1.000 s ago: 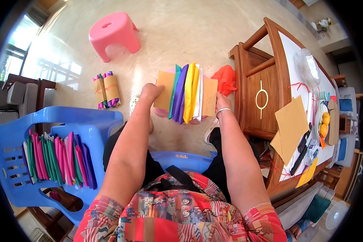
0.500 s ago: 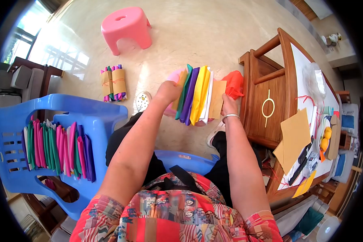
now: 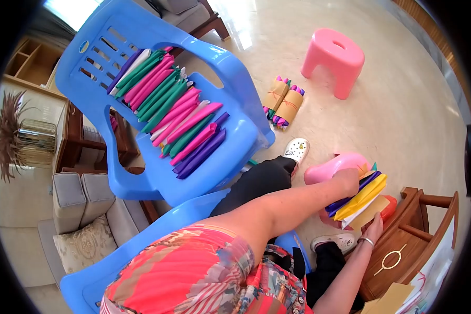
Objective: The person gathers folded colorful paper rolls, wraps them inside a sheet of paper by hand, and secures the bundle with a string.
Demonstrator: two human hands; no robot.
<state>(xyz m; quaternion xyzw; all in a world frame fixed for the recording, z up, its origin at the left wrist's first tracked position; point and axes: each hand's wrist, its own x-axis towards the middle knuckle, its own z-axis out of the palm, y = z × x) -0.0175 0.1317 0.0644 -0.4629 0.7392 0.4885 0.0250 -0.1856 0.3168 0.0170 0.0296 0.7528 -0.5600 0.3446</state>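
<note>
A multicoloured stack of flat folded strips (image 3: 360, 199) in thin sheet material, purple, yellow and white with a trace of green, sits between the wearer's two hands as I watch from my remote post. The bare left hand (image 3: 346, 181) is closed on the stack's purple-and-green side, its fingertips hidden from me; the bare right hand (image 3: 372, 230), a pale bangle (image 3: 369, 241) at its wrist, pinches the lower edge of a flat tan card (image 3: 370, 213) on the white side. In my view the strips' long axis slants from lower left to upper right, across the line joining the hands, so neither is clearly nearer. Beneath is a rounded pink plastic stool (image 3: 319, 172); whether the stack rests there or hangs above, I cannot tell.
</note>
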